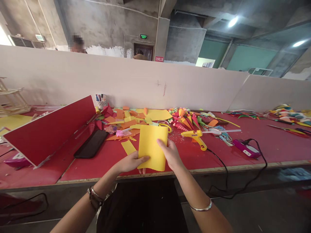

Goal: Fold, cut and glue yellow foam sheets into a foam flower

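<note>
A sheet of yellow paper (152,145), which looks folded over at its right side, is held up above the front edge of the red table. My left hand (133,161) grips its lower left corner, thumb in front and fingers behind. On the right edge my right hand (171,153) pinches the paper, its thumb lying across the front. Behind the paper, partly hidden, are yellow-handled scissors (167,127). A small yellow paper strip (128,147) lies on the table just left of the sheet.
A yellow glue gun (195,137) lies right of the paper, its cord running to a purple power strip (246,149). To the left are a black phone (91,144) and an upright red board (53,129). Coloured paper scraps (128,121) and small paper cones (187,119) cover the back.
</note>
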The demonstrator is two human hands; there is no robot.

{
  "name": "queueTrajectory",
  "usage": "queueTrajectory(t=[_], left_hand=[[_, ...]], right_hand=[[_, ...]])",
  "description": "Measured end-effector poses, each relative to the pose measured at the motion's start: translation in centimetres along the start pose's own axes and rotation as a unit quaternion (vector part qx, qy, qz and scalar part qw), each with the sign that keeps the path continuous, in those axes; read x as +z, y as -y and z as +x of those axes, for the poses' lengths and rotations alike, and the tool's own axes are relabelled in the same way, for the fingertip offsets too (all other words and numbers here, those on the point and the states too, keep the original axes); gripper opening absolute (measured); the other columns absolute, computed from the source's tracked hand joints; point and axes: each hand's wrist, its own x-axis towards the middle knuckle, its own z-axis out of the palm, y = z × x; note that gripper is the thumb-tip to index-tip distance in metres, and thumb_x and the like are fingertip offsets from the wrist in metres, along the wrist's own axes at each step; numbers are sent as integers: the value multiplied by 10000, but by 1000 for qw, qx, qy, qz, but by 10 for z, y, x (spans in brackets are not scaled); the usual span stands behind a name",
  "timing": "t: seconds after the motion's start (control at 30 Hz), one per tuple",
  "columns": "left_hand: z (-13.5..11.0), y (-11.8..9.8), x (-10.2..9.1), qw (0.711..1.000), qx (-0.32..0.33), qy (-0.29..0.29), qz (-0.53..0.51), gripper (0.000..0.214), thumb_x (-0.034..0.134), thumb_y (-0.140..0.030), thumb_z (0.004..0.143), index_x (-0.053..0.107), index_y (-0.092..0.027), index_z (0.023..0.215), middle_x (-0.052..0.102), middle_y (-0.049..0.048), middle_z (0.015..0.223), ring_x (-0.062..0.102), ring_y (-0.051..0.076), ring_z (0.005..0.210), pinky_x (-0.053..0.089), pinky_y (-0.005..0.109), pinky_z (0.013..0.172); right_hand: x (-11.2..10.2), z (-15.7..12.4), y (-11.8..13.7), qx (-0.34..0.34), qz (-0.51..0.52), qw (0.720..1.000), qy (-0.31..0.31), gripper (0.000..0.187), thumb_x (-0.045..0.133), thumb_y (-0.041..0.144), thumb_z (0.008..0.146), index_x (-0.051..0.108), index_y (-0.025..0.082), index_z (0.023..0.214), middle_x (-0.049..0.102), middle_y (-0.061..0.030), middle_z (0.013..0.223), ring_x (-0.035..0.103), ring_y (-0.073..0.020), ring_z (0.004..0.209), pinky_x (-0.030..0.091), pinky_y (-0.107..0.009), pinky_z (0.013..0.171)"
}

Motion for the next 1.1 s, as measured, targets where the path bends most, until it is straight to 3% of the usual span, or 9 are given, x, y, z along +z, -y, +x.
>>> queueTrajectory(t=[0.5, 0.87, 1.1], left_hand=[[-1, -6, -2, 999, 3, -36, 0, 379, 510, -525, 718, 535, -148, 750, 549, -23, 479, 490, 111, 445, 392, 230, 474], [1, -1, -8, 998, 37, -38, 34, 395, 430, -501, 783, 537, -127, 714, 537, -11, 482, 500, 111, 471, 388, 225, 488], [1, 1, -10, 999, 31, -34, 7, 362, 524, -480, 727, 527, -130, 818, 562, -12, 624, 495, 103, 505, 406, 234, 495]], right_hand=[[5, 5, 4, -20, -89, 995, -35, 320, 659, 379, 617, 597, 176, 856, 668, -71, 872, 622, -243, 812, 504, -334, 670], [-2, 13, 11, -37, -29, 998, 38, 286, 561, 418, 720, 619, 193, 887, 665, -44, 877, 617, -202, 807, 485, -311, 699], [-9, 20, 10, -39, -37, 998, 25, 286, 608, 402, 680, 627, 183, 863, 668, -29, 849, 615, -209, 799, 475, -331, 738]])
